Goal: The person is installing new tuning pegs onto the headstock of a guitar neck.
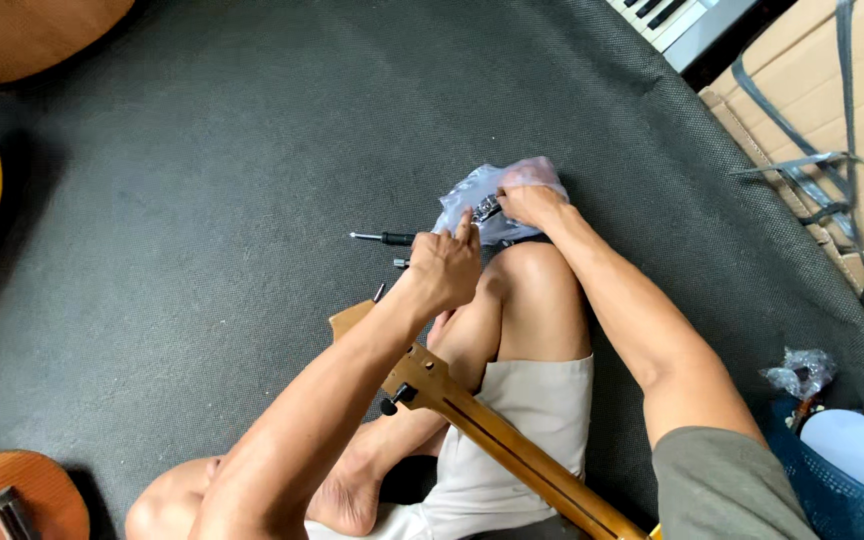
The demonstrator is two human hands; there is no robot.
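Fingers of both hands meet at a crumpled clear plastic bag [492, 190] that lies on the dark grey floor mat [202, 200] just beyond the person's bent knee. The left hand [444, 268] has its fingers curled, with one finger stretched up to the bag's near edge; its grip is nearly closed and touches the plastic there. The right hand [530, 205] rests on the bag's right side, its grip pinched together on a small dark metal part [487, 209] at the bag's mouth. How firmly that part is held cannot be told.

A thin screwdriver [384, 238] with a dark handle lies on the mat just left of the bag, and a small dark screw-like piece [401, 264] lies near it, beside the left hand.

A wooden guitar neck [497, 435] runs across the person's lap, its headstock under the left forearm, with a black tuning peg [392, 402] on its edge.

A second, smaller crumpled clear bag [799, 372] sits at the right, above a blue basket [832, 490] that holds a white round thing. Brown cardboard boxes [802, 70] bound with grey strapping fill the upper right corner, next to a keyboard's [662, 15] white and black keys. Rounded wooden guitar bodies [22, 490] show at the left edge.
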